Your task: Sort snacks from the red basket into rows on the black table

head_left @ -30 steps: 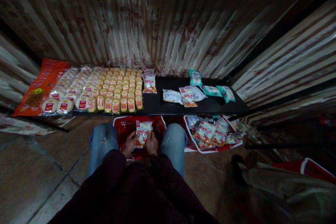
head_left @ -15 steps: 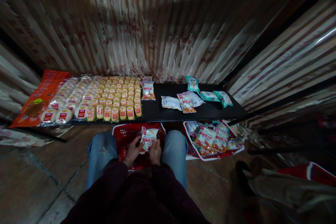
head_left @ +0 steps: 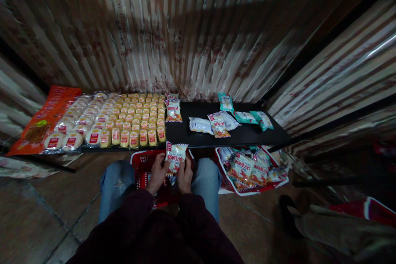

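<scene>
Between my knees, my left hand (head_left: 158, 173) and my right hand (head_left: 185, 174) grip a white snack packet (head_left: 175, 157) with red lettering by its two sides. Its top edge reaches the front edge of the black shelf (head_left: 182, 135). Below the hands stands a red basket (head_left: 140, 164), with something partly hidden inside it. On the shelf, beyond the held one, a matching packet (head_left: 173, 111) lies against the rows of small yellow wrapped cakes (head_left: 133, 138). Another such packet (head_left: 218, 126) rests on white packets (head_left: 200, 125) lying farther right.
White round wrapped cakes (head_left: 73, 140) and an orange bag (head_left: 46, 115) fill the shelf's left end. Several green packets (head_left: 245, 117) lie at right. A second red basket (head_left: 241, 192) full of packets stands beside my right knee. At far right is another person's leg (head_left: 328, 227).
Both hands have raised the snack packet from over the basket up toward the shelf's front edge. The things on the shelf keep their places; the view has tilted slightly.
</scene>
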The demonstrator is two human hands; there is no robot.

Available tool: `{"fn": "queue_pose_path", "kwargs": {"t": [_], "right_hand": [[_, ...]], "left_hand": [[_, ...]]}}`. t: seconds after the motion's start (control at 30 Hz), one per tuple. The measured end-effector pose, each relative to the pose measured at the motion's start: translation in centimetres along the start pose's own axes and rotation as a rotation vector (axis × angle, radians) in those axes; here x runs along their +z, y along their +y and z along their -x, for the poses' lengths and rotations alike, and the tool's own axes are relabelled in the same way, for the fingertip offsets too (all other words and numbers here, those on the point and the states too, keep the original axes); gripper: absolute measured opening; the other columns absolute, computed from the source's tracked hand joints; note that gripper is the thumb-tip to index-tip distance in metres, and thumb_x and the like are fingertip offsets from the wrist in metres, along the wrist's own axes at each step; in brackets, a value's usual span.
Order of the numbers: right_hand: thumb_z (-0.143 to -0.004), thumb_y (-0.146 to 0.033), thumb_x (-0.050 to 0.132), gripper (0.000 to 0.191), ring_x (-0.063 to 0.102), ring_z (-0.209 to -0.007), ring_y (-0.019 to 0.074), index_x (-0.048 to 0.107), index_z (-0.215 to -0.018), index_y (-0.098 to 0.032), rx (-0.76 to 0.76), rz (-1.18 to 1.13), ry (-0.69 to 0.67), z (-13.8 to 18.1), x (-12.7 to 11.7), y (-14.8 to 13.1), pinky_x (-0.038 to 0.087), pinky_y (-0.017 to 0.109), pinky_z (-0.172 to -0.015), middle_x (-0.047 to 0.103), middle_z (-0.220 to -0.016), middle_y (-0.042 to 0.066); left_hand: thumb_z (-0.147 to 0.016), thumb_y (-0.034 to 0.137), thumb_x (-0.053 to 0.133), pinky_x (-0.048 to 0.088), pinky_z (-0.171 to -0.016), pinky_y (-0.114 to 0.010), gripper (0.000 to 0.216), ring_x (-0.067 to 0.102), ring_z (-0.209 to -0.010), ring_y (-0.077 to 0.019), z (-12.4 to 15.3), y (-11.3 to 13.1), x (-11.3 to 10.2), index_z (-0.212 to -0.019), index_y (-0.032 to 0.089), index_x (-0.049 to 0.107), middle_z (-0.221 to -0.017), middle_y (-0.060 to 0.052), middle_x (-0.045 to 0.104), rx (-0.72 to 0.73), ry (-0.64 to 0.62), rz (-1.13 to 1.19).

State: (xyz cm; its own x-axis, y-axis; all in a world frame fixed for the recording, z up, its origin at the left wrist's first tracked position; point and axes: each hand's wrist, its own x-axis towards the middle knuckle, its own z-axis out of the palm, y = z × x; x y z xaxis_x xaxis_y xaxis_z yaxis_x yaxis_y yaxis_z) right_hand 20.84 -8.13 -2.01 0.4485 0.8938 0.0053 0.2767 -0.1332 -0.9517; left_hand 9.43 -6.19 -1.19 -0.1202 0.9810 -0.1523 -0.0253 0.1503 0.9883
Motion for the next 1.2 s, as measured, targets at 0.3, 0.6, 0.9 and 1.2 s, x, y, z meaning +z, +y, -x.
{"fn": "queue_pose_path", "kwargs": {"t": [0.3, 0.6, 0.9, 1.2], "right_hand": [[-0.089, -0.051, 0.035, 0.050, 0.063, -0.083, 0.0203, 0.060, -0.111, -0.014, -0.093, 0.031, 0.090, -4.8, 0.0, -2.6, 0.048, 0.030, -0.076, 0.070, -0.097, 0.012], [-0.088, -0.054, 0.034, 0.055, 0.064, -0.074, 0.0205, 0.059, -0.114, -0.013, -0.049, 0.102, 0.093, -8.4, 0.9, -3.4, 0.047, 0.029, -0.067, 0.072, -0.090, 0.011], [-0.090, -0.048, 0.032, 0.052, 0.064, -0.089, 0.0244, 0.058, -0.117, -0.012, -0.070, 0.193, 0.100, -11.9, 2.2, -5.2, 0.046, 0.032, -0.078, 0.069, -0.103, 0.016], [-0.092, -0.040, 0.031, 0.047, 0.064, -0.080, 0.0224, 0.055, -0.122, -0.012, -0.060, 0.341, 0.042, -14.9, 3.1, -6.3, 0.045, 0.030, -0.072, 0.070, -0.096, 0.013]], "left_hand": [[-0.085, 0.037, 0.053, 0.052, -0.084, -0.034, 0.033, 0.067, -0.094, -0.0188, -2.6, 2.6, 2.1, -0.113, 0.019, 0.047, -0.107, -0.011, 0.068, 0.147, -0.019, -0.116], [-0.088, 0.027, 0.044, 0.050, -0.091, -0.037, 0.035, 0.064, -0.101, -0.0196, -4.9, 4.0, 3.9, -0.121, 0.016, 0.046, -0.114, -0.013, 0.064, 0.235, 0.105, -0.292], [-0.085, 0.020, 0.041, 0.032, -0.113, -0.043, 0.054, 0.038, -0.136, -0.0235, -6.0, 4.8, 5.2, -0.138, 0.014, 0.039, -0.144, -0.015, 0.043, 0.394, 0.081, -0.479], [-0.084, 0.020, 0.040, 0.019, -0.118, -0.040, 0.062, 0.019, -0.144, -0.0222, -8.2, 5.2, 6.6, -0.144, 0.009, 0.030, -0.155, -0.016, 0.025, 0.360, 0.075, -0.484]]}}
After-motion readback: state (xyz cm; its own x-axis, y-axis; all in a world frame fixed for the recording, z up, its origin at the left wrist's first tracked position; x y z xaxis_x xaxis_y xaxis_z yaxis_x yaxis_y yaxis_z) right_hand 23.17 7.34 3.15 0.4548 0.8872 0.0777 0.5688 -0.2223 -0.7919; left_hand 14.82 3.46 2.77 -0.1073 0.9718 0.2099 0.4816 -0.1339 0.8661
